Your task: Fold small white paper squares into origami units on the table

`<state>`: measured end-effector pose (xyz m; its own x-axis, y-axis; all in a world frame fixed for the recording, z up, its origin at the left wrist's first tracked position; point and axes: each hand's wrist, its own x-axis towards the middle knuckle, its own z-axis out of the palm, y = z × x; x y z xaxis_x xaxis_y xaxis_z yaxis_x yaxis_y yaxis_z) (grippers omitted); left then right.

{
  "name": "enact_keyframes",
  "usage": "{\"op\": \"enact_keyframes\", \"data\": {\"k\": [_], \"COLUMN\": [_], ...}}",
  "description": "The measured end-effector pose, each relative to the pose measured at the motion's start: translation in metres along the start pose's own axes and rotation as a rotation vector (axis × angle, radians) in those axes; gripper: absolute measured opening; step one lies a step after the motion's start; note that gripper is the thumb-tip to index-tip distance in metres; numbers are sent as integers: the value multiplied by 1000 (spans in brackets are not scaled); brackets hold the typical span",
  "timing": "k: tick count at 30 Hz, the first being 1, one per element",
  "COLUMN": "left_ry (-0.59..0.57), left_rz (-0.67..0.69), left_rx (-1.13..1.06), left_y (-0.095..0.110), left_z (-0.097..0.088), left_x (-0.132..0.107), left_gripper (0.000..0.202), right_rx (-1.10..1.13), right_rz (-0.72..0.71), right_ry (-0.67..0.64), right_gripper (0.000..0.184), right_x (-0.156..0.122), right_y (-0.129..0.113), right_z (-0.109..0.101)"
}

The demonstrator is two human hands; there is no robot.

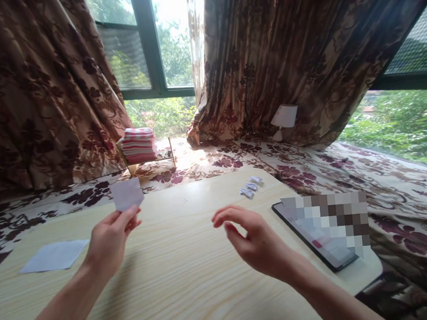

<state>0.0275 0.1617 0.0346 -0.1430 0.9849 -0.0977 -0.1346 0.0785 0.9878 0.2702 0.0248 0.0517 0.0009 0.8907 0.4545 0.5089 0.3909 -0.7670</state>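
Note:
A small white sheet of paper [126, 193] is pinched upright between the thumb and fingers of my left hand [111, 233], held above the table. My right hand [252, 241] hovers over the table's middle right, thumb and fingers curved apart with nothing between them. Beyond it lie several small folded paper pieces [251, 187] in a short row. Flat on the table at the left, partly behind my left wrist, rests more white paper [53, 256]; whether it is one sheet or a stack I cannot tell.
The pale wood-grain table [179, 282] has a phone [317, 235], partly pixelated, near its right edge. A tiny white scrap [185, 201] lies toward the back. Past the table are a rack with folded pink-striped towels [139, 145], a small white lamp [284, 116] and floral curtains [264, 51].

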Motion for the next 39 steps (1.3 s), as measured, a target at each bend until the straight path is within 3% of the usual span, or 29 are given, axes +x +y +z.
{"op": "enact_keyframes", "data": {"k": [3,5,8,10,13,16,19,23,28,39], "left_ry": [90,134,141,92,-22,-126,-218,-373,-486,-351], "left_rz": [4,9,39,69,103,99,72,54,-34,-124], "left_rx": [-5,16,54,81,107,93,60,8,11,-9], "left_y": [35,51,51,38,14,-1,-9,-16,-20,-13], "left_z": [19,21,8,-4,-21,-32,-36,-36,-39,-41], "left_x": [37,53,57,42,0,-43,-67,-75,-76,-70], "left_gripper": [25,33,33,32,18,21,18,22,24,21], "right_rx": [97,170,260,305,362,406,433,492,470,459], "right_rz": [9,45,84,99,153,231,299,286,297,309], "right_ry": [-34,-49,-74,-101,-117,-120,-110,-176,-150,-254], "right_gripper": [25,24,20,17,22,35,40,32,32,22], "right_x": [50,70,77,70,54,42,38,37,33,28], "right_y": [-2,-1,2,8,17,18,12,1,-2,-5], "right_z": [54,86,119,130,136,137,135,132,130,133]}}
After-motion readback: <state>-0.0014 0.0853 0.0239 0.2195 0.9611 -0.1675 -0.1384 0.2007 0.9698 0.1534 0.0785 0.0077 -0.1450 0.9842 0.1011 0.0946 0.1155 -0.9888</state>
